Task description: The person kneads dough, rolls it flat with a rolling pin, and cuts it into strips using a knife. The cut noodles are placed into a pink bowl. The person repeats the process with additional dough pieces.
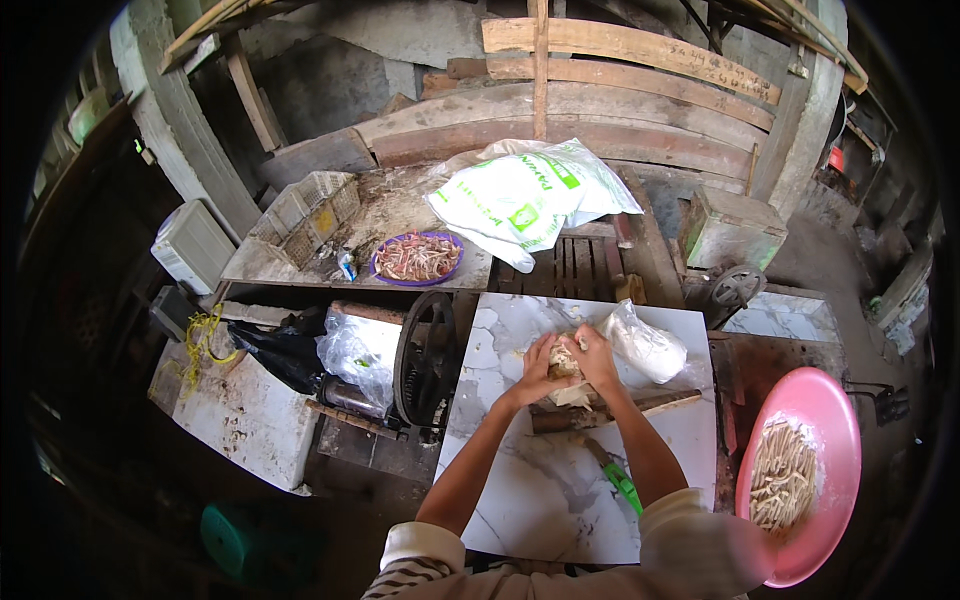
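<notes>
On the marble-patterned tabletop (500,510), a pale, crumbly lump that looks like dough (563,364) lies between my hands. My left hand (539,372) curls round its left side, and my right hand (594,362) presses over its right side, the fingertips of both meeting near the top. Part of the lump is hidden under the fingers. Just nearer to me lies a length of brown wood (553,417), partly behind my right forearm. A knife with a green handle (622,485) rests between my forearms. Right of my right hand sits a clear bag of white powder (648,345).
At right stands a pink basin (848,440) holding many pale strips. A machine with a large black wheel (424,345) borders the table's left side. Beyond are a purple plate (461,262) of reddish strips, a white sack (500,195) and a plastic crate (310,215).
</notes>
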Tool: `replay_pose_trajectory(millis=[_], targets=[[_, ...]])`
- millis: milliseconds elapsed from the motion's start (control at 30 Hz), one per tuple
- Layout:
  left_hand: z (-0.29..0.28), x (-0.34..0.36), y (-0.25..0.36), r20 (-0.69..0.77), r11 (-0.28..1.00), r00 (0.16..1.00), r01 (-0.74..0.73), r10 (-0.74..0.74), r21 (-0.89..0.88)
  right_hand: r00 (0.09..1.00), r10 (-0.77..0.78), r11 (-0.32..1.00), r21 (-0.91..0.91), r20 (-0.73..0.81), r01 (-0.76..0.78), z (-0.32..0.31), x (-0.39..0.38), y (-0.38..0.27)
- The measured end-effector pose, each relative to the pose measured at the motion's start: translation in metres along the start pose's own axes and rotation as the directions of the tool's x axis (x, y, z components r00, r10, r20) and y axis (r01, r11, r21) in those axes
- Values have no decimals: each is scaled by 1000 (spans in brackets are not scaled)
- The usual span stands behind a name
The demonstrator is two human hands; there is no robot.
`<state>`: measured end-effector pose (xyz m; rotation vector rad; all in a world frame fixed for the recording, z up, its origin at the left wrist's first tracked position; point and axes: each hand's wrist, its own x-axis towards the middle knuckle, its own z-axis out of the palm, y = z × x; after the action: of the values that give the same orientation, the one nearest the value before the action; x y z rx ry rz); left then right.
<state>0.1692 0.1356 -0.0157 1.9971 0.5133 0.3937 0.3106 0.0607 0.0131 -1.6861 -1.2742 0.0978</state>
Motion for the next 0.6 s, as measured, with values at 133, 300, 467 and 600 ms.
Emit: replay_pose_trajectory(millis=[133, 300, 467, 600], targets=[[1, -1, 1, -10, 1000, 1000, -6, 6, -14, 980, 147, 989, -11, -134, -150, 9, 2, 4], [2, -3, 3, -33, 1000, 999, -16, 16, 1, 912, 358, 932, 132, -203, -337, 8, 2, 8], [-2, -1, 11, 6, 1000, 1000, -5, 6, -9, 822, 418, 885, 376, -388, -273, 12, -2, 17], [-5, 0, 8, 18, 1000, 1000, -6, 6, 4, 751, 608, 693, 635, -259, -342, 6, -11, 18]])
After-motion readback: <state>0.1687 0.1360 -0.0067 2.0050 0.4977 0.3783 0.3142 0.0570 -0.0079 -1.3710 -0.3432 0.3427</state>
